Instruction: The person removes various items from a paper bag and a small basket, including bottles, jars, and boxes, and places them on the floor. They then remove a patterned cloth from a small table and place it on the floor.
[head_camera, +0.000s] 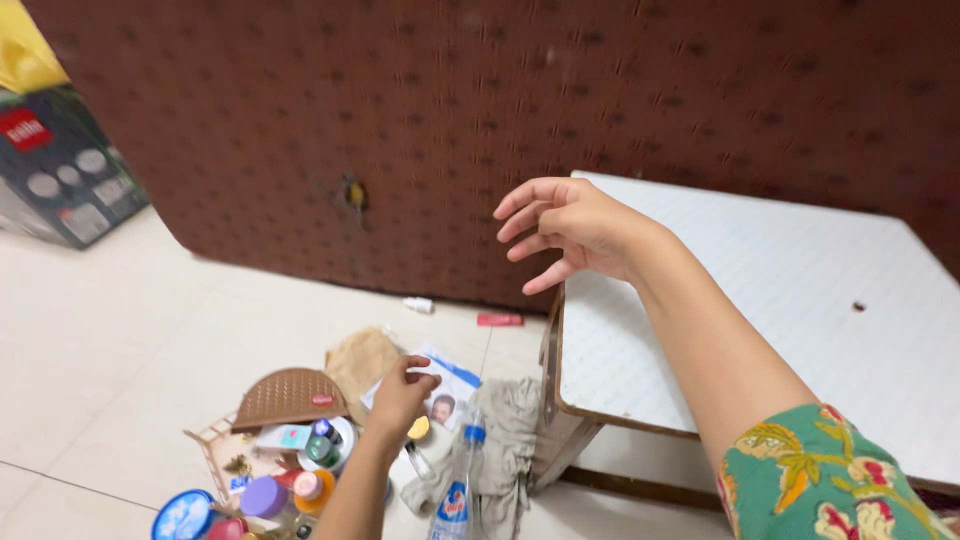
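Right hand (572, 228) spread, left hand (400, 395) hiding grasp — unclear

White card (440, 385) with blue band and small portrait photo: lies flat on floor, partly covered, at 6 o'clock.

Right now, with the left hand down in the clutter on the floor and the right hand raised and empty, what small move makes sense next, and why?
Probably lift the left hand clear with the small card it seems to pinch. Its fingers are closed at the card's edge, while the right hand hovers open above the white table corner, holding nothing.
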